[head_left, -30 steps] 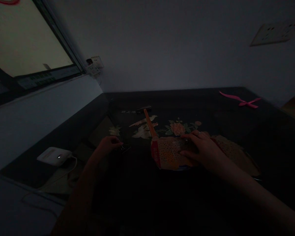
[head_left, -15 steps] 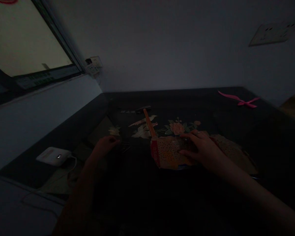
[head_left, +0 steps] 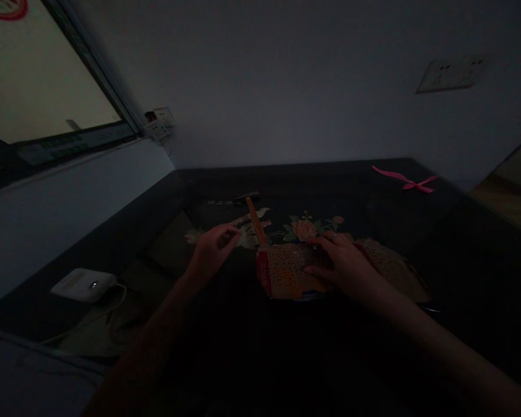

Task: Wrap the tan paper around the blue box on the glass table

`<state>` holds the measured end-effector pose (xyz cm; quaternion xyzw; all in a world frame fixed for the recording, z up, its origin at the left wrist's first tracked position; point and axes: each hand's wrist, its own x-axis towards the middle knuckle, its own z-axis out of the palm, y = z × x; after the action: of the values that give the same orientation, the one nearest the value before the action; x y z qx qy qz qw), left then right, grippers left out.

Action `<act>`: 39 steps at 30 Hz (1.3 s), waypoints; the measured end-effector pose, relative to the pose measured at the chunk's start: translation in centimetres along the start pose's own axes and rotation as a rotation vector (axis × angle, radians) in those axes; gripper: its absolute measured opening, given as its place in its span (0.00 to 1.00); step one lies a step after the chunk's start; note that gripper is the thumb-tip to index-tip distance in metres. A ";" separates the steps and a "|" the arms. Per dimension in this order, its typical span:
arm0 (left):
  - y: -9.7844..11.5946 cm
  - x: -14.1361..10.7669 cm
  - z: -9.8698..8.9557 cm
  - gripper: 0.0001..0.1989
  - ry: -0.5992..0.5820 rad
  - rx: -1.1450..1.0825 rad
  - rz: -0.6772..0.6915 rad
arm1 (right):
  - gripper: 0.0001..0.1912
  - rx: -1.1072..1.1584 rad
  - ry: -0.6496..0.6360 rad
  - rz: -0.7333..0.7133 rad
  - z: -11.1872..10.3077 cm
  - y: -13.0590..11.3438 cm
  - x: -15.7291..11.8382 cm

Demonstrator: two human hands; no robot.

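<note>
Head view: on the dark worktop, a dotted piece lies under the right hand, which I judge steadies it; I cannot tell whether it grips. Beside an orange stick, the left hand pinches, contents unclear. The next move calls for steadiness, I'd say.

Dim light all round me. Pale wall straight ahead, socket plate set in it to my right, more sockets near corner to my left. Dark-framed window up on my left, glass dull yellowish. Dark table before me, far edge along wall.
</note>
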<state>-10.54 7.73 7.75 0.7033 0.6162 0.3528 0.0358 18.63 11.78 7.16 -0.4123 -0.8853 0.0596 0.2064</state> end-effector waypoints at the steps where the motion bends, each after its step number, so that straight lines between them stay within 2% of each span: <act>1: 1.9 0.4 0.6 0.07 -0.027 -0.051 0.075 | 0.20 0.003 0.002 0.004 0.0 0.0 0.0; 4: 6.9 1.5 2.7 0.06 -0.205 -0.131 0.196 | 0.22 0.030 0.012 -0.003 0.1 -0.1 0.0; 6: 9.2 2.2 4.3 0.07 -0.299 -0.150 0.235 | 0.26 0.066 0.028 -0.011 0.1 0.0 0.0; 10: 11.1 3.4 6.9 0.07 -0.398 -0.040 0.297 | 0.36 0.173 0.042 0.003 0.3 0.1 0.2; 13: 11.4 3.7 7.7 0.06 -0.414 0.013 0.324 | 0.34 0.203 0.057 0.000 0.4 0.2 0.2; 17: 11.7 3.5 7.3 0.07 -0.378 -0.003 0.354 | 0.28 0.185 0.087 -0.024 0.8 0.4 0.2; 21: 12.6 3.5 5.6 0.05 -0.267 -0.088 0.355 | 0.21 0.127 0.067 -0.022 1.0 0.7 0.2; 25: 12.5 3.4 3.2 0.05 -0.101 -0.168 0.375 | 0.29 0.120 0.082 0.000 0.7 0.6 0.3; 28: 10.3 2.7 1.3 0.06 -0.017 -0.132 0.340 | 0.27 0.087 0.037 0.022 0.2 0.3 0.2; 30: 7.4 1.8 0.1 0.08 0.041 -0.081 0.274 | 0.24 0.073 0.021 0.020 0.0 0.1 0.1; 32: 3.5 0.6 -1.0 0.10 0.087 0.025 0.172 | 0.22 0.069 0.023 0.022 0.0 0.1 0.1; 36: -4.8 -2.5 -2.1 0.12 0.044 0.221 0.054 | 0.21 0.029 0.004 0.031 0.2 0.1 0.1; 39: -8.8 -4.7 -1.8 0.12 -0.036 0.245 0.020 | 0.22 0.018 -0.016 0.032 0.2 0.2 0.2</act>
<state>-18.88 4.89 2.74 0.7148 0.6467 0.2625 -0.0429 18.59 12.03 7.00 -0.4243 -0.8796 0.0740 0.2021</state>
